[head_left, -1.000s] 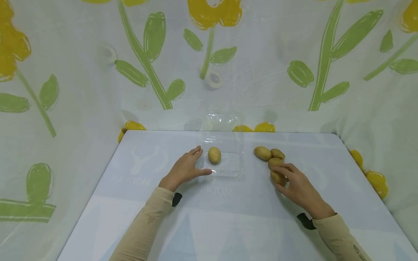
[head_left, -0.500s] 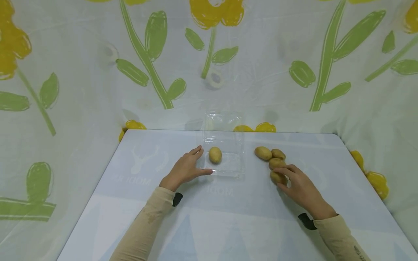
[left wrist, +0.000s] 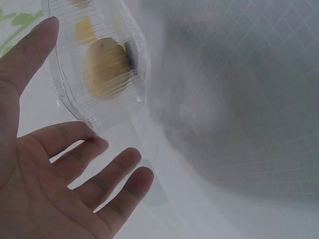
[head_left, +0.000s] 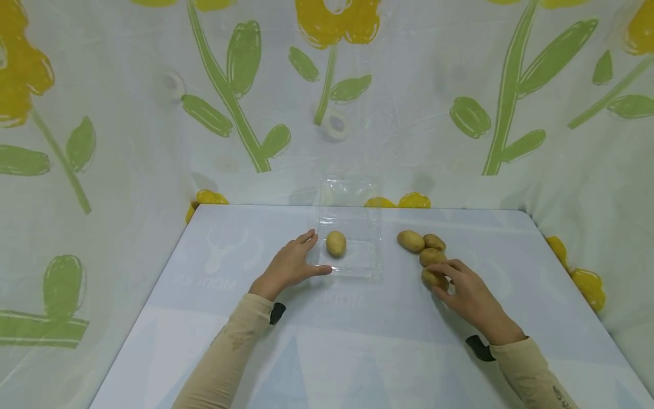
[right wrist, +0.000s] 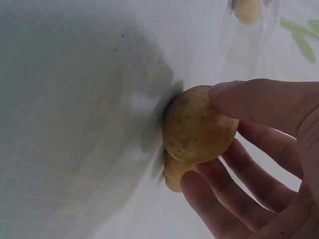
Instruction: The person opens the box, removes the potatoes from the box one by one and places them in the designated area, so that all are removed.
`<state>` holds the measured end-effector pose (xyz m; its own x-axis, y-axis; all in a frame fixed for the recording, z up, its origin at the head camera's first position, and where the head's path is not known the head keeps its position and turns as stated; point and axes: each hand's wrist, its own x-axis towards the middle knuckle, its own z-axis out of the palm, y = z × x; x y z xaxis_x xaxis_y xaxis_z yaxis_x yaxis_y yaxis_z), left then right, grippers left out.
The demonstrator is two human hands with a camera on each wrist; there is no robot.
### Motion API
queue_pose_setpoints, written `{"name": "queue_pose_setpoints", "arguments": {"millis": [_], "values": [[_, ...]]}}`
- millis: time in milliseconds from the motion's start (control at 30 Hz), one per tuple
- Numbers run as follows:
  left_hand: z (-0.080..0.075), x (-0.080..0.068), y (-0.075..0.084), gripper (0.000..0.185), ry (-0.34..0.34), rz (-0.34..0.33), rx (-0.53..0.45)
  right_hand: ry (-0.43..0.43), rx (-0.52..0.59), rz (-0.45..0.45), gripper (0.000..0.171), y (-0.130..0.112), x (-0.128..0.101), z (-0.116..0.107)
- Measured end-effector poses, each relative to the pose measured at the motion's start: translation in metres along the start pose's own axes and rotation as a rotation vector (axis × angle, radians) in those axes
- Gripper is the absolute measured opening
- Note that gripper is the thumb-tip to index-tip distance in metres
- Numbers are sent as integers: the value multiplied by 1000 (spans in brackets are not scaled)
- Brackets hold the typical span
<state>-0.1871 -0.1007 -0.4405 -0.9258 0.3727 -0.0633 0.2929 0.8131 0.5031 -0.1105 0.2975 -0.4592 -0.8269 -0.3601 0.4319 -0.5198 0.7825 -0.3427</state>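
Note:
A clear plastic clamshell box (head_left: pixel 357 262) lies with its lid (head_left: pixel 349 190) raised at the back. One potato (head_left: pixel 335 244) is in its left part. At the box's left side my left hand (head_left: pixel 288 266) spreads its thumb and fingers; in the left wrist view the fingertips reach the box's edge (left wrist: pixel 62 94). My right hand (head_left: pixel 472 298) pinches the nearest potato (right wrist: pixel 199 124) of a small group, thumb on one side and fingers on the other. That potato seems to rest on the table still. Behind it are three more potatoes, one of them at the left (head_left: pixel 410 241).
The white table (head_left: pixel 327 352) carries pale blue printing and ends at a back edge just behind the box. A curtain (head_left: pixel 409 113) with yellow flowers and green leaves hangs around its back and sides.
Over the last second the right thumb and fingers have shifted very slightly around the nearest potato. The left hand, the box and the other potatoes stay put.

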Motion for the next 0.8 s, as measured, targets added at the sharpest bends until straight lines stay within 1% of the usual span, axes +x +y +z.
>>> {"name": "queue_pose_setpoints", "arguments": {"millis": [167, 400, 800], "values": [[0, 0, 1, 100, 0, -2, 10, -5, -19, 15, 47, 0, 0, 1], [-1, 0, 2, 100, -4, 0, 5, 0, -19, 11, 46, -1, 2, 2], [1, 1, 2, 99, 1, -2, 14, -19, 31, 24, 46, -3, 1, 5]]}}
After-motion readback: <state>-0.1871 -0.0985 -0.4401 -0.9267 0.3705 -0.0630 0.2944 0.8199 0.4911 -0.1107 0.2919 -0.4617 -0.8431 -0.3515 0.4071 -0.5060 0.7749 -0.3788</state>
